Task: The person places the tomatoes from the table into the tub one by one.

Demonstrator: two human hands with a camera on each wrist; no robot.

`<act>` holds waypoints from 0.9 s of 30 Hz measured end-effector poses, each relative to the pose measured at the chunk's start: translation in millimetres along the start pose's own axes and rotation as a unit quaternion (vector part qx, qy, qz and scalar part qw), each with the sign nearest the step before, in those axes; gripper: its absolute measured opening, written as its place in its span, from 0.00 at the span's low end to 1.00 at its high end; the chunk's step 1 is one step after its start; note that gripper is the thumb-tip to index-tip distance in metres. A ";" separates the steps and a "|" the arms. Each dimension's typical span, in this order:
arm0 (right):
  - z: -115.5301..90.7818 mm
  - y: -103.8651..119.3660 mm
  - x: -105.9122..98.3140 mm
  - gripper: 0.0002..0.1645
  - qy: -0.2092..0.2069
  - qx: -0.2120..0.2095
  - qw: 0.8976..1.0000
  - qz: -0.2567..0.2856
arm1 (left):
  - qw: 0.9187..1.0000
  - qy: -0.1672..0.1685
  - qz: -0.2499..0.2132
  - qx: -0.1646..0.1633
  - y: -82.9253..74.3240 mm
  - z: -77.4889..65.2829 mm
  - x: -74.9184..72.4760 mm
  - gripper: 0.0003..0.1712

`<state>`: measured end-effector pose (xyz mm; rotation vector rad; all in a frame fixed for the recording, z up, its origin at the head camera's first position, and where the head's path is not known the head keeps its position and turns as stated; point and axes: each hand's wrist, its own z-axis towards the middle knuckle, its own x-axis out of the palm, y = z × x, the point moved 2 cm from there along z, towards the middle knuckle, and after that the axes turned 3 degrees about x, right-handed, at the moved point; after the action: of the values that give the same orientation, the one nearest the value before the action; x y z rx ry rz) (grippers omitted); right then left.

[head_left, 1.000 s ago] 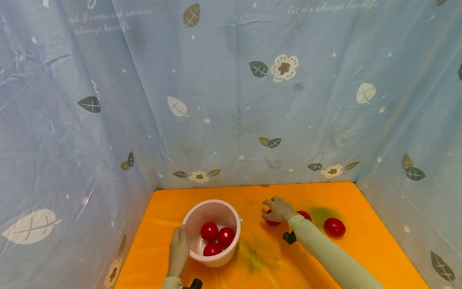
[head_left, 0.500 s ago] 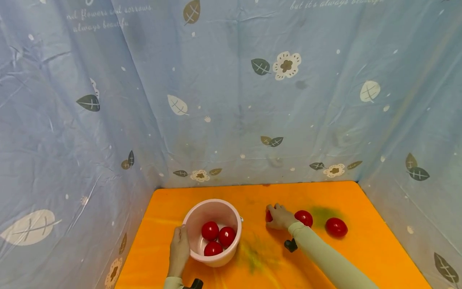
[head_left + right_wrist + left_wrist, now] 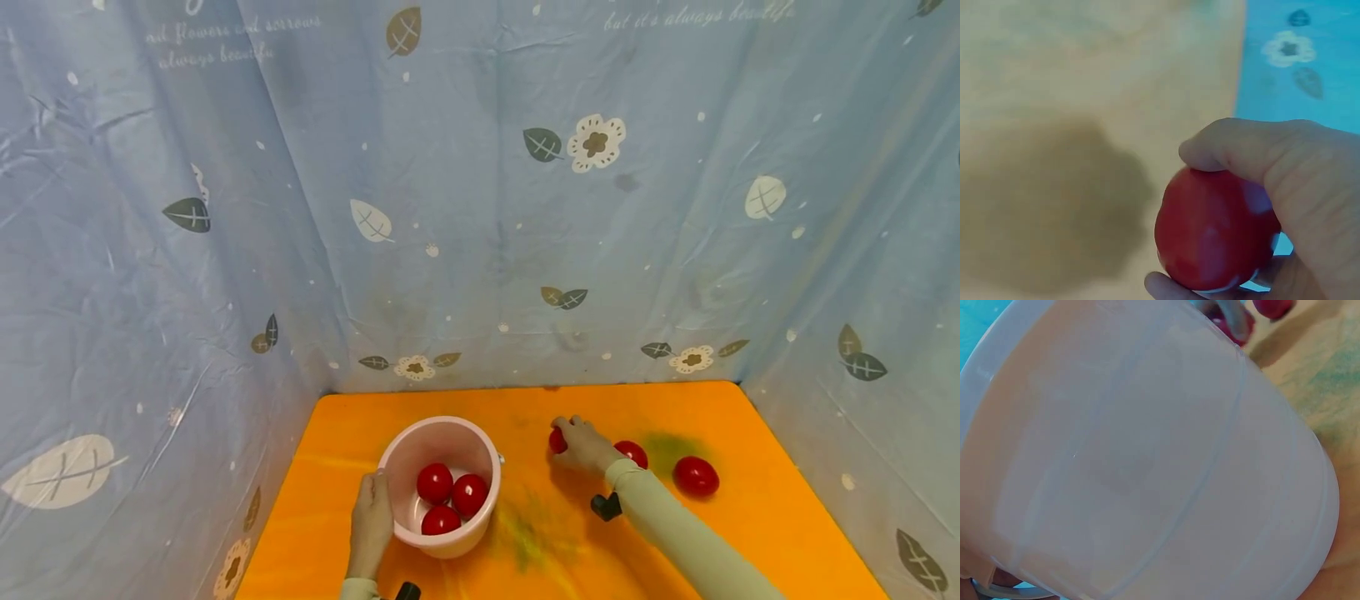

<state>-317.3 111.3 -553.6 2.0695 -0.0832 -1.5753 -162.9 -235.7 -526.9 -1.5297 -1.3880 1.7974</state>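
Note:
My left hand (image 3: 371,518) grips the left rim of a pale pink bucket (image 3: 403,446), thumb over the edge. Inside the bucket lie three red tomatoes (image 3: 435,483). To the right of it, my right hand (image 3: 585,446) holds another tomato (image 3: 1213,228) between thumb and fingers; in the right wrist view a shadow lies on the table beside it. The bucket's wall (image 3: 1147,450) fills most of the left wrist view and hides most of the left hand. Behind the right wrist sits a tomato (image 3: 632,452), with one more tomato (image 3: 696,477) farther right.
An orange table (image 3: 480,402) with greenish stains carries everything. A blue curtain (image 3: 450,292) with leaf and flower prints surrounds its back and sides. The bucket's handle pivot (image 3: 501,458) sticks out on its right side.
My right hand's fingers have drawn together round the tomato, which now shows between them. The hand has shifted slightly to the right. My left hand and the bucket stay put.

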 end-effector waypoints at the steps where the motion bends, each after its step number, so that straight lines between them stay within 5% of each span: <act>1: 2.0 4.2 -6.0 0.35 -0.004 -0.011 1.000 0.010 | 1.000 -0.004 -0.001 0.002 -0.1 -0.1 -0.7 0.31; 9: 16.7 47.8 -61.0 0.37 -0.037 -0.067 0.994 0.073 | 1.000 -0.011 -0.009 0.012 1.9 1.5 -2.2 0.29; 16: 8.9 116.5 -101.5 0.35 -0.064 -0.127 0.986 0.089 | 1.000 -0.004 -0.012 0.006 4.8 1.2 -5.0 0.32; 27: -0.5 215.7 -107.2 0.37 0.011 -0.217 0.976 0.025 | 1.000 -0.010 -0.021 0.006 4.3 1.2 -2.0 0.32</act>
<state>-294.0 -34.8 -363.5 1.7275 0.1999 -1.3935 -162.1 -239.6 -529.6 -1.4685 -1.4055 1.7982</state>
